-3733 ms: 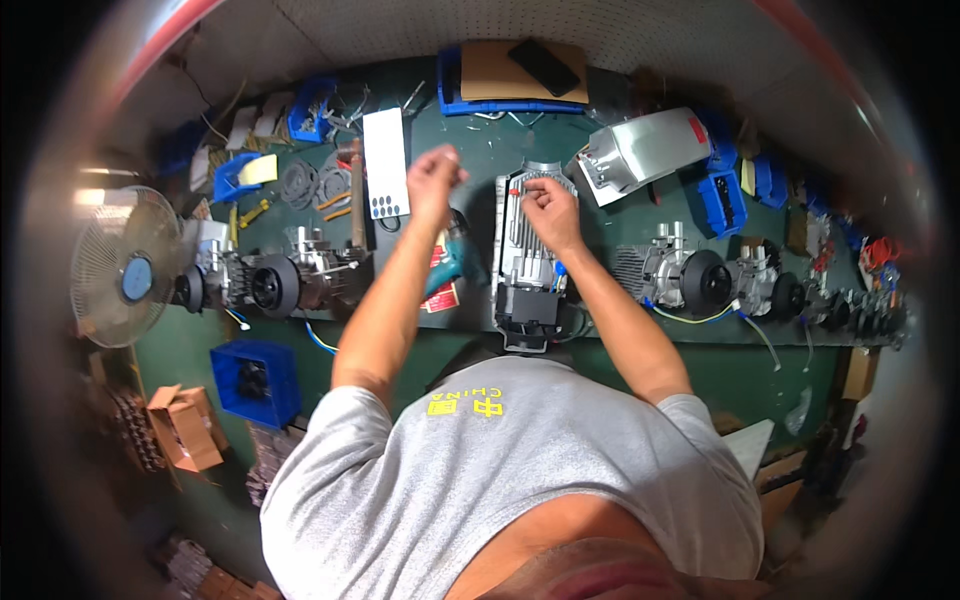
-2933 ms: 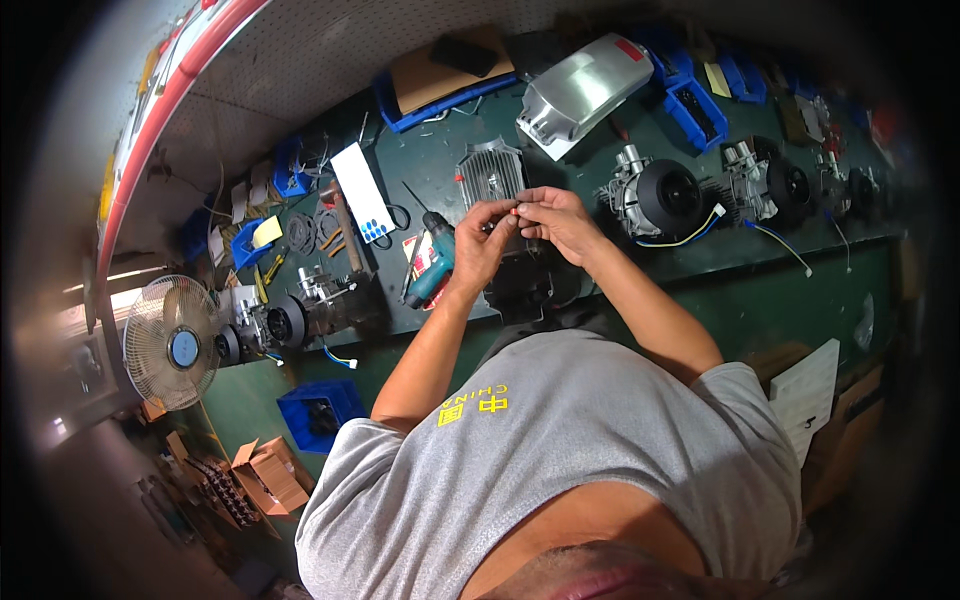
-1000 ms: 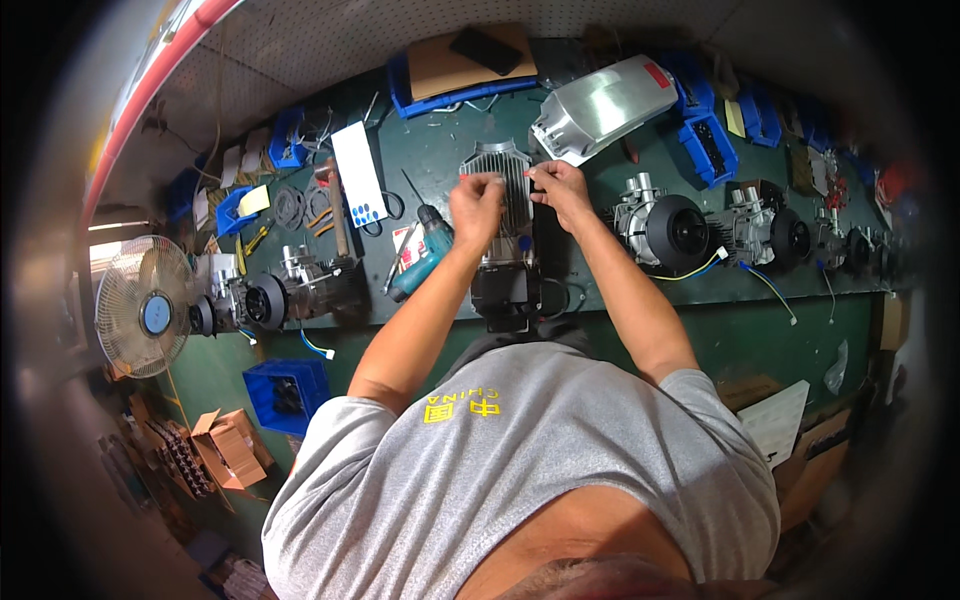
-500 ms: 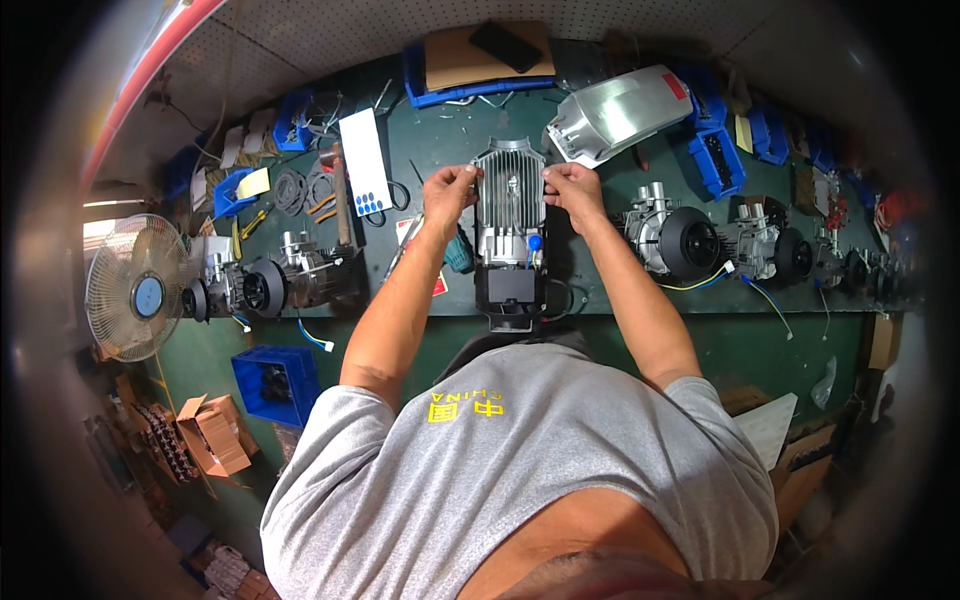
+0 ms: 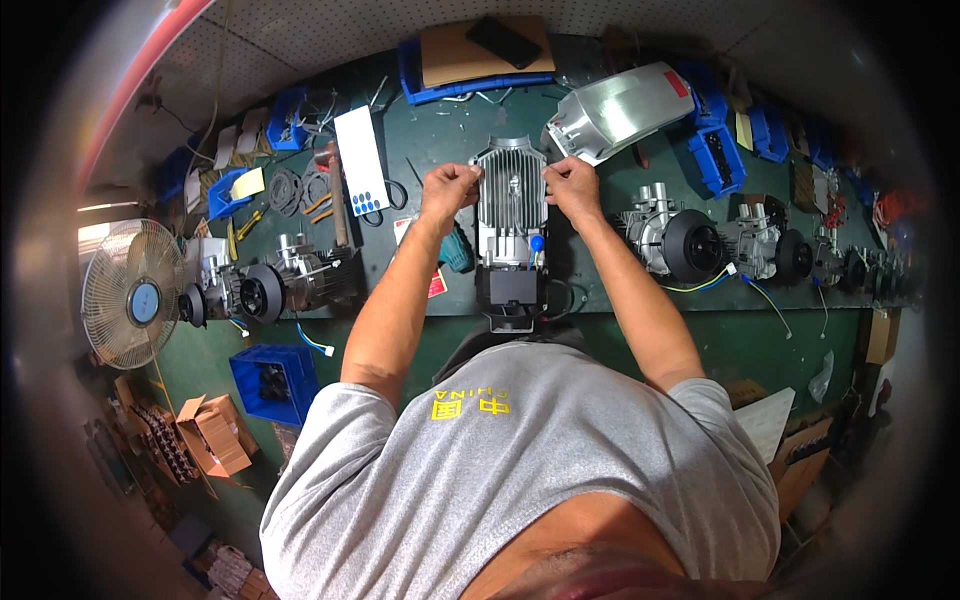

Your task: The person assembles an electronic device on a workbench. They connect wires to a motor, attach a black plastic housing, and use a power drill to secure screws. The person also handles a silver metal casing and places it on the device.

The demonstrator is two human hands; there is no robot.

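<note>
- Silver metal, one long finned unit (image 5: 512,200) lies on the green bench (image 5: 430,130), directly between the person's two bare hands.
- Left hand (image 5: 450,192) and right hand (image 5: 574,190) sit at its opposite edges toward the far end, fingers pinched narrow; from here I cannot tell whether they grip anything small.
- One round blue piece (image 5: 537,243) shows above its boxy black block (image 5: 513,287).
- One teal drill (image 5: 457,250) lies left; one smooth, rounded metal cover (image 5: 627,112) rests far right.

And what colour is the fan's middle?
Light blue; the fan's middle shows in the head view.
</note>
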